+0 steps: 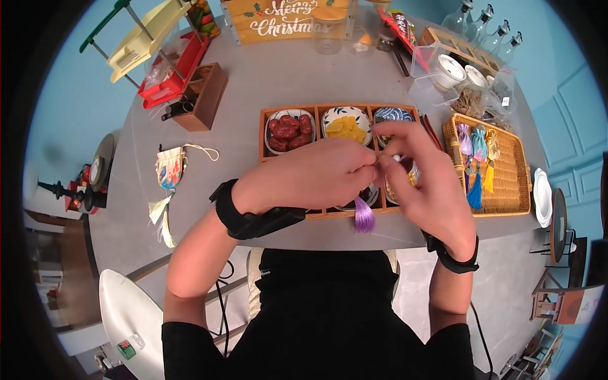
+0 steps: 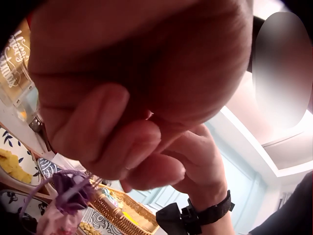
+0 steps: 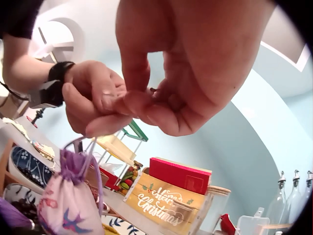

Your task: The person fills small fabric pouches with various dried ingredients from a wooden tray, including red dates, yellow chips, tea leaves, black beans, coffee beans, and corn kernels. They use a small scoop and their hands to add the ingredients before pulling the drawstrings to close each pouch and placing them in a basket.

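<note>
A pink drawstring pouch (image 3: 73,208) with a purple gathered neck hangs by purple cords below the left hand (image 3: 98,95) in the right wrist view. Its purple tassel (image 1: 364,215) shows under the hands in the head view. The left hand (image 1: 310,174) has its fingers curled and pinches the cords. Against its fingertips, the right hand (image 1: 430,183) pinches with thumb and forefinger; the cord there is mostly hidden. In the left wrist view the pouch's purple neck (image 2: 73,191) is below the left hand's curled fingers (image 2: 142,142).
Behind the hands, a wooden divided tray (image 1: 263,130) holds bowls of red dates (image 1: 288,132) and yellow pieces (image 1: 345,128). A wicker basket (image 1: 506,206) with small pouches is at right, another pouch (image 1: 170,168) at left. A wooden box (image 1: 212,95) and Christmas crate (image 1: 288,22) stand farther back.
</note>
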Tool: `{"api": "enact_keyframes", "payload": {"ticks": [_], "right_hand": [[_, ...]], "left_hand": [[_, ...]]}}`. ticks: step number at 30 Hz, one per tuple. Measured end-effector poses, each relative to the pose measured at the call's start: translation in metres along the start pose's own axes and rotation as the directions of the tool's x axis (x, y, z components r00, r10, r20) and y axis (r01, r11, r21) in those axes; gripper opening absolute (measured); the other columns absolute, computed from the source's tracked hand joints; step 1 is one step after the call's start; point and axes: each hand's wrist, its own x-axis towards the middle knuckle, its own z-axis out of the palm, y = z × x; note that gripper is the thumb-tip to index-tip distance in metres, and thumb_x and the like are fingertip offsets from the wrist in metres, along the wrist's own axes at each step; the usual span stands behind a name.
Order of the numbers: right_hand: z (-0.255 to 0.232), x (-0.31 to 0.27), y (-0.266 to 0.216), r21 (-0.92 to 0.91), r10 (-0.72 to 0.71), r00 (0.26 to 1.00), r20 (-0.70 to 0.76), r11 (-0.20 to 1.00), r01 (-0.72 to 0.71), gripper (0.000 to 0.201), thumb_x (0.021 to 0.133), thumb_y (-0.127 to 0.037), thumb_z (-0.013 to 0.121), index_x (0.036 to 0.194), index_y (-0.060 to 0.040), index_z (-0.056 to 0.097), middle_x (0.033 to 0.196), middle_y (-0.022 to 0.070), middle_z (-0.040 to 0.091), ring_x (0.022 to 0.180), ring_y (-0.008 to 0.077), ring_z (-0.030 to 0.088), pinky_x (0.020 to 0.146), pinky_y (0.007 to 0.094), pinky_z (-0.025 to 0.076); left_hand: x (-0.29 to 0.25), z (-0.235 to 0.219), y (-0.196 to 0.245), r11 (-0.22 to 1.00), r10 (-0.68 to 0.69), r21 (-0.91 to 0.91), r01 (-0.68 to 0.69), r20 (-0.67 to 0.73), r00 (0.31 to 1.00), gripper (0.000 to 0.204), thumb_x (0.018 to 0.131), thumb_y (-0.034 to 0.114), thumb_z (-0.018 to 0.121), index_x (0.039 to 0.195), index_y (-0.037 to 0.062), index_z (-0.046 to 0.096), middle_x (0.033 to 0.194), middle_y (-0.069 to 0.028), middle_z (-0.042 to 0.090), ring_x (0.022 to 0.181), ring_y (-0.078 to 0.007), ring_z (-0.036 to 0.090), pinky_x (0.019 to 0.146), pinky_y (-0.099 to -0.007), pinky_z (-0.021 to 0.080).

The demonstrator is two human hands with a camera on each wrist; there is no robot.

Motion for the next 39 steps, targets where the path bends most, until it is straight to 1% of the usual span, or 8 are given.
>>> {"api": "enact_keyframes", "payload": {"ticks": [3, 7, 15, 20, 24, 27, 33, 39], "right_hand": [[0.004, -0.012, 0.034, -0.007, -0.145, 0.924, -0.354, 0.988, 0.152, 0.055, 0.077, -0.011, 0.075, 0.127, -0.0026, 0.053, 0.114, 0.0162, 0.062, 0.106, 0.0327, 0.061, 0.085, 0.0405, 0.048], [0.024, -0.027, 0.052, -0.132, -0.134, 0.985, -0.106, 0.984, 0.119, 0.076, 0.067, -0.019, 0.085, 0.132, -0.0002, 0.052, 0.136, 0.0170, 0.049, 0.123, 0.0332, 0.048, 0.102, 0.0412, 0.040], [0.064, -0.006, 0.058, -0.009, -0.249, 0.860, -0.446, 0.962, 0.274, 0.057, 0.071, -0.004, 0.074, 0.125, 0.0007, 0.057, 0.105, 0.0137, 0.061, 0.097, 0.0291, 0.055, 0.084, 0.0370, 0.046], [0.072, -0.007, 0.044, 0.116, -0.052, 0.866, -0.498, 0.985, 0.126, 0.056, 0.077, -0.003, 0.070, 0.130, 0.0017, 0.050, 0.133, 0.0160, 0.053, 0.118, 0.0260, 0.055, 0.098, 0.0348, 0.043], [0.072, 0.000, 0.030, -0.098, -0.219, 0.738, -0.638, 0.974, 0.205, 0.050, 0.067, -0.008, 0.079, 0.110, -0.0014, 0.055, 0.090, 0.0111, 0.055, 0.086, 0.0306, 0.052, 0.076, 0.0397, 0.042], [0.074, 0.006, 0.024, -0.195, -0.259, 0.648, -0.716, 0.966, 0.171, 0.053, 0.066, -0.008, 0.079, 0.112, -0.0010, 0.054, 0.090, 0.0115, 0.054, 0.086, 0.0324, 0.051, 0.078, 0.0422, 0.039], [0.075, 0.000, 0.038, -0.350, -0.300, 0.693, -0.656, 0.934, 0.073, 0.028, 0.074, -0.003, 0.068, 0.098, -0.0004, 0.053, 0.083, 0.0137, 0.050, 0.079, 0.0342, 0.049, 0.074, 0.0436, 0.037], [0.057, -0.025, 0.041, -0.223, -0.253, 0.858, -0.447, 0.960, 0.167, 0.016, 0.080, 0.000, 0.059, 0.094, -0.0017, 0.053, 0.083, 0.0166, 0.051, 0.081, 0.0368, 0.050, 0.073, 0.0447, 0.038]], "left_hand": [[0.002, -0.001, 0.004, 0.979, -0.007, -0.206, -0.003, -0.048, 0.999, 0.022, 0.092, 0.012, 0.045, 0.096, -0.0007, 0.063, 0.062, -0.0019, 0.055, 0.057, -0.0078, 0.052, 0.054, -0.0251, 0.041], [0.005, -0.008, 0.012, 0.949, 0.021, -0.314, -0.034, -0.045, 0.999, 0.023, 0.093, 0.011, 0.045, 0.097, -0.0016, 0.063, 0.061, 0.0001, 0.055, 0.056, -0.0058, 0.050, 0.054, -0.0233, 0.041], [0.008, -0.016, 0.025, 0.943, 0.070, -0.319, -0.094, -0.087, 0.994, 0.028, 0.100, 0.020, 0.046, 0.098, -0.0009, 0.065, 0.058, 0.0014, 0.056, 0.052, -0.0034, 0.046, 0.050, -0.0198, 0.036], [0.003, -0.023, 0.041, 0.924, 0.038, -0.374, -0.080, -0.118, 0.992, 0.032, 0.100, 0.025, 0.047, 0.099, 0.0003, 0.066, 0.058, 0.0016, 0.056, 0.051, -0.0023, 0.044, 0.048, -0.0187, 0.033], [0.000, -0.023, 0.052, 0.896, 0.023, -0.436, -0.082, -0.138, 0.990, 0.033, 0.100, 0.027, 0.047, 0.101, -0.0002, 0.066, 0.059, 0.0014, 0.055, 0.051, -0.0023, 0.044, 0.048, -0.0186, 0.032], [0.001, -0.020, 0.056, 0.918, 0.016, -0.387, -0.085, -0.180, 0.984, 0.033, 0.100, 0.027, 0.048, 0.102, -0.0006, 0.065, 0.059, 0.0013, 0.055, 0.051, -0.0021, 0.044, 0.048, -0.0183, 0.032], [0.001, -0.022, 0.064, 0.892, 0.064, -0.428, -0.148, -0.204, 0.977, 0.033, 0.101, 0.027, 0.048, 0.103, -0.0015, 0.065, 0.060, 0.0010, 0.054, 0.051, -0.0033, 0.044, 0.048, -0.0184, 0.033], [0.005, -0.028, 0.052, 0.870, 0.035, -0.465, -0.165, -0.275, 0.961, 0.031, 0.100, 0.025, 0.048, 0.099, -0.0019, 0.064, 0.058, 0.0004, 0.054, 0.049, -0.0041, 0.045, 0.046, -0.0184, 0.032]]}}
